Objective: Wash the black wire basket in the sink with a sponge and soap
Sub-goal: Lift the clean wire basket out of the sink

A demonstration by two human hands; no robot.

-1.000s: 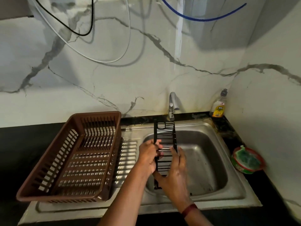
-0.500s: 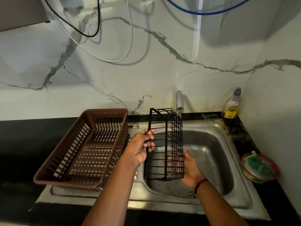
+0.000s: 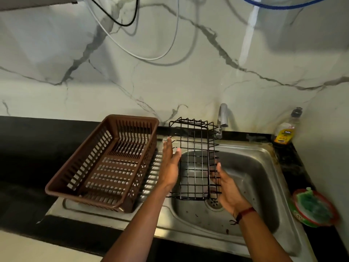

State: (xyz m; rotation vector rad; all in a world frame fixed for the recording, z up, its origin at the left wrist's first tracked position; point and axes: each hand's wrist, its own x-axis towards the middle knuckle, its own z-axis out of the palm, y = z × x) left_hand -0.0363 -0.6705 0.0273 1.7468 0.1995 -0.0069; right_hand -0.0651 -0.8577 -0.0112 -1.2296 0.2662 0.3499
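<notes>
Basket (image 3: 194,159) is held up over the sink (image 3: 260,163), above the left half of the basin, clear of the bottom. Its near end hangs just over the drain (image 3: 214,204).

Left hand (image 3: 171,163): flat, fingers straight and together, palm pressed on the basket's left side. Right hand (image 3: 225,186): also flat, fingers straight, laid along the right side low down, tips partly behind the wires. Neither hand curls round a wire; the basket is squeezed between two palms.

Long axis runs front to back over the sink: near end low by the drain, far end raised toward the tap (image 3: 223,118) and almost touching it. A broad grid face looks up at the camera. Cannot tell if that is the open side or the floor.

Sponge (image 3: 311,205) sits in a dish (image 3: 324,222) right of the sink, near corner. Soap bottle (image 3: 285,129) stands right of the sink, far corner. Both are well apart from the hands. Rack (image 3: 105,163) sits on the drainboard left of the sink, just beside the left hand.

Judgement: washing not yet started. No sponge in hand, no suds, no water stream seen. Sponge and soap both lie on the right-hand side, so the right hand is nearer. It can only let go if the left hand takes a real grip, or the basket goes down into the basin along the same front-to-back axis. A palm squeeze on thin wire could slip.
</notes>
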